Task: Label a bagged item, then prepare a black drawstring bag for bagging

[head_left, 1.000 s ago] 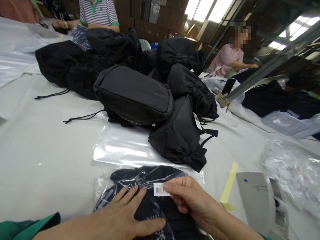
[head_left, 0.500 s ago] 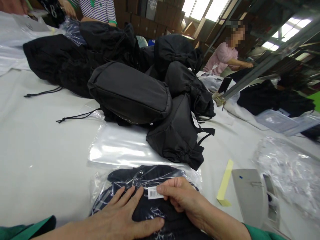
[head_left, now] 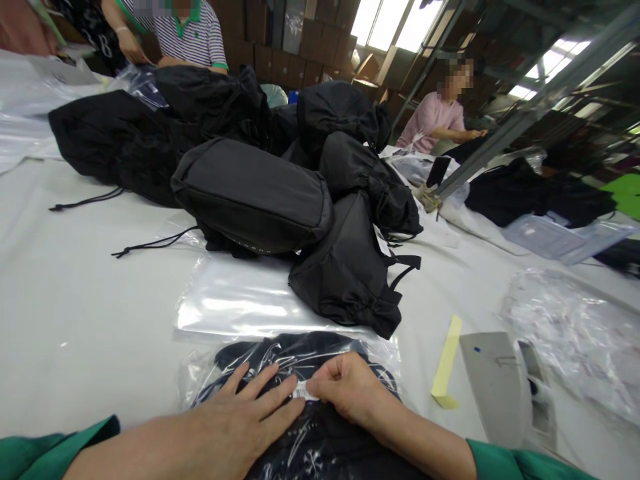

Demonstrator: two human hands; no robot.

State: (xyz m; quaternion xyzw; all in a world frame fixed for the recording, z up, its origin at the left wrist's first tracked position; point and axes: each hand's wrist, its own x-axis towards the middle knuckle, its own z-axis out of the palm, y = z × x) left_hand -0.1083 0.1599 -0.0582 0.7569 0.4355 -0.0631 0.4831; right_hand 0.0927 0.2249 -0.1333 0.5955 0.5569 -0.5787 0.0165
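Observation:
A dark folded fabric item (head_left: 320, 440) in a clear plastic bag (head_left: 193, 383) lies right in front of me, white lettering showing through. My left hand (head_left: 240, 420) rests flat on the bag, its fingers extended. From the right, my right hand (head_left: 350, 390) pinches a small white barcode label (head_left: 301, 391) between thumb and forefinger, down at the bag's surface. The tips of my left fingers are beside the label and cover its left end. I cannot tell how much of it is stuck down.
Black drawstring bags (head_left: 250, 193) are piled behind flat clear plastic bags (head_left: 235, 300). To the right are a yellow paper strip (head_left: 447, 363), a grey tape dispenser-like device (head_left: 495, 387) and crumpled clear plastic (head_left: 575, 333). Two people stand across the table, beyond a metal post (head_left: 500, 127).
My right hand has brought the label slightly left and down against the bag. My left thumb has drawn in, and its fingers now meet the label. The view has tipped up a little.

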